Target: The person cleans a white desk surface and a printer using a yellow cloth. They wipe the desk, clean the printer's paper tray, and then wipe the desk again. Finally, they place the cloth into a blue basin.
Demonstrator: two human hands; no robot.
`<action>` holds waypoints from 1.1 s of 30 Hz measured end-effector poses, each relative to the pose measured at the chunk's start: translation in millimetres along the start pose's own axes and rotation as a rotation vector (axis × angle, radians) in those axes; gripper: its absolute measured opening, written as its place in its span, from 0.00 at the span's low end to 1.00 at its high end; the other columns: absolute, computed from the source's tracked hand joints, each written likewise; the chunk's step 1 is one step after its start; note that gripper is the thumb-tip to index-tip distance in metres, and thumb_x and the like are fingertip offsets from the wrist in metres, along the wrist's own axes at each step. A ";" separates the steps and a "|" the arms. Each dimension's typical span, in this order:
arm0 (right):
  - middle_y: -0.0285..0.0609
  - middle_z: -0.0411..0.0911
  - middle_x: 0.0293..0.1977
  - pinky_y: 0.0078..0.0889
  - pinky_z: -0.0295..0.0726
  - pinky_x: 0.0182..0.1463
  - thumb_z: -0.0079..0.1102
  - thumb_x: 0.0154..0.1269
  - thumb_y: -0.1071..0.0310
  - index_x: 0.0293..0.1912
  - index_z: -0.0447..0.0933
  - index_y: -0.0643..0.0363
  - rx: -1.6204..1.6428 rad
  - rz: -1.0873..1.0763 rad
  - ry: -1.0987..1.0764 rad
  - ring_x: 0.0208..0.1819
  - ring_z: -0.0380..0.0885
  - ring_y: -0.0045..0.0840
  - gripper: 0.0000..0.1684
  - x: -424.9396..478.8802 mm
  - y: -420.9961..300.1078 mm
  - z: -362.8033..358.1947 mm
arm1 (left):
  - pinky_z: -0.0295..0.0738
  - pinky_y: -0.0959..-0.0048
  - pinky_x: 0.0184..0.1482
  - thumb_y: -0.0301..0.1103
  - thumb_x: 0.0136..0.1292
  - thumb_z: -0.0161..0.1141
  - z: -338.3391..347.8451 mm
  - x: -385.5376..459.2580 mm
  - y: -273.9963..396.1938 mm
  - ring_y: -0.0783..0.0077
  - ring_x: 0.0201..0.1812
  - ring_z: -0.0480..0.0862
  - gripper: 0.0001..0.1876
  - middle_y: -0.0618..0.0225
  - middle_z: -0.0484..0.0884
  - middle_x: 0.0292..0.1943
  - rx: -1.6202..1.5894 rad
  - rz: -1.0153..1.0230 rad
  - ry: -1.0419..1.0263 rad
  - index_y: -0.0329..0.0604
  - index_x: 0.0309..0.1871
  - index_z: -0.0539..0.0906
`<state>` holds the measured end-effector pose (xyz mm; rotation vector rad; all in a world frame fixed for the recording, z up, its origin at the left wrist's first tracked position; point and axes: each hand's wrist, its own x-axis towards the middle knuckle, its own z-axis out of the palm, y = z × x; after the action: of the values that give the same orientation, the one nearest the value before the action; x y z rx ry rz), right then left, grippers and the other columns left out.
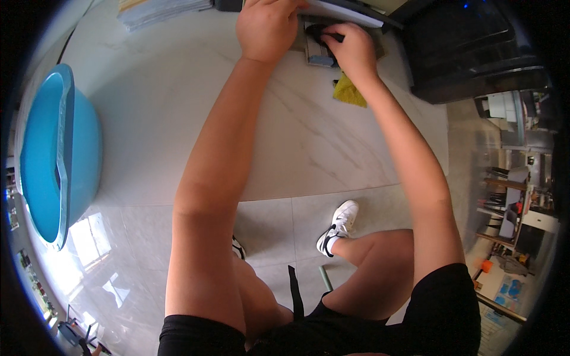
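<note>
At the top edge of the head view, my left hand (267, 29) reaches to a white panel-like thing (343, 12) with a dark frame. Its fingertips are partly cut off, so its grip is unclear. My right hand (356, 49) pinches a soft-looking black item (316, 32) between thumb and fingers. Under that item lies a small grey, flat box-like object (319, 58), partly covered. A yellow-green cloth (350, 92) rests on the marble-patterned tabletop (311, 138), just below my right wrist.
A blue plastic basin (87, 147) stands at the left. Plastic-covered sheets (164, 12) are stacked at the top left. A bulky glossy black object (467, 62) occupies the upper right. Below the table edge are grey floor tiles (267, 222) and a white shoe (340, 224).
</note>
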<state>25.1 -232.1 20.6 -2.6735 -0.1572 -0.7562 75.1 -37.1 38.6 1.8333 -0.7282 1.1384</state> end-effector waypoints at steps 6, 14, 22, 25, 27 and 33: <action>0.47 0.87 0.46 0.42 0.82 0.53 0.72 0.60 0.59 0.44 0.89 0.50 -0.108 0.268 -0.028 0.48 0.85 0.44 0.12 22.3 -7.5 18.1 | 0.79 0.60 0.41 0.24 0.54 0.66 0.4 1.2 -2.8 0.55 0.38 0.82 0.06 0.66 0.87 0.34 0.079 0.031 0.020 0.49 0.31 0.88; 0.45 0.88 0.48 0.35 0.80 0.59 0.73 0.51 0.73 0.51 0.86 0.58 0.344 0.303 -0.268 0.51 0.85 0.32 0.24 7.4 15.3 2.0 | 0.79 0.60 0.41 0.24 0.55 0.66 0.7 -0.9 0.3 0.55 0.38 0.82 0.06 0.66 0.86 0.33 0.030 -0.019 0.002 0.49 0.32 0.89; 0.47 0.88 0.45 0.44 0.84 0.53 0.70 0.61 0.54 0.48 0.90 0.45 -0.146 0.429 -0.083 0.49 0.86 0.45 0.16 25.3 -7.2 14.8 | 0.78 0.61 0.42 0.23 0.55 0.65 -1.5 0.5 0.6 0.55 0.38 0.81 0.07 0.66 0.85 0.33 0.041 -0.024 -0.003 0.49 0.32 0.89; 0.46 0.89 0.45 0.43 0.83 0.55 0.72 0.61 0.55 0.49 0.89 0.47 -0.217 0.476 -0.025 0.50 0.86 0.44 0.17 32.2 -19.4 21.2 | 0.78 0.61 0.42 0.23 0.54 0.65 -2.6 -1.2 1.1 0.55 0.38 0.81 0.07 0.66 0.86 0.33 0.049 -0.028 0.005 0.49 0.32 0.89; 0.52 0.87 0.37 0.55 0.82 0.45 0.61 0.70 0.63 0.39 0.87 0.54 -0.224 0.481 0.022 0.43 0.86 0.51 0.09 33.5 -29.8 24.8 | 0.78 0.61 0.41 0.23 0.54 0.66 -4.0 -2.1 -3.7 0.55 0.38 0.81 0.07 0.66 0.86 0.33 0.062 -0.026 0.009 0.49 0.32 0.89; 0.48 0.88 0.49 0.41 0.82 0.58 0.75 0.58 0.57 0.51 0.88 0.53 -0.024 0.376 -0.142 0.53 0.86 0.41 0.22 30.8 23.3 16.8 | 0.79 0.61 0.42 0.23 0.55 0.65 1.7 0.8 3.9 0.55 0.39 0.82 0.06 0.67 0.86 0.34 0.032 -0.038 0.019 0.49 0.31 0.89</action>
<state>64.2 -247.3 16.3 -2.6632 0.3126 -0.4520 73.0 -40.4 40.2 1.8529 -0.6647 1.1473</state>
